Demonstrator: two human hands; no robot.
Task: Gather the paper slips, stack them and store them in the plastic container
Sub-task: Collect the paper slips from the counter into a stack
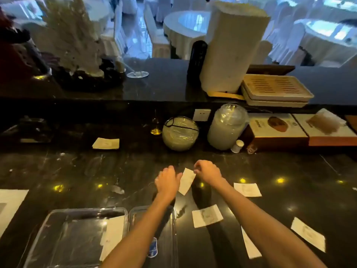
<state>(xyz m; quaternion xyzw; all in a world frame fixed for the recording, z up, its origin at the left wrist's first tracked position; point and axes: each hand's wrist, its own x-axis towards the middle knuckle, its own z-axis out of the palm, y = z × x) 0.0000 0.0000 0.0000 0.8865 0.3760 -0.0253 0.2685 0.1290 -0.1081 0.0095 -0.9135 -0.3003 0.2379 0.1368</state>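
My right hand (207,170) pinches the top corner of a white paper slip (186,180), lifting it off the black counter. My left hand (167,181) touches the same slip's left edge, palm down. A clear plastic container (77,238) lies open at the lower left, with one slip (114,236) inside it, and my left forearm crosses its hinged lid (170,238). More slips lie loose on the counter: one far left (106,143), one right of my hands (247,189), one near the lid (207,216), and two at the lower right (308,234) (250,246).
A round glass bowl (180,133), a tall glass jar (227,126) and a small white bottle (237,146) stand at the counter's back. Boxes (280,130) sit at the right. A white sheet (9,204) lies at the left edge. A raised ledge (135,89) runs behind.
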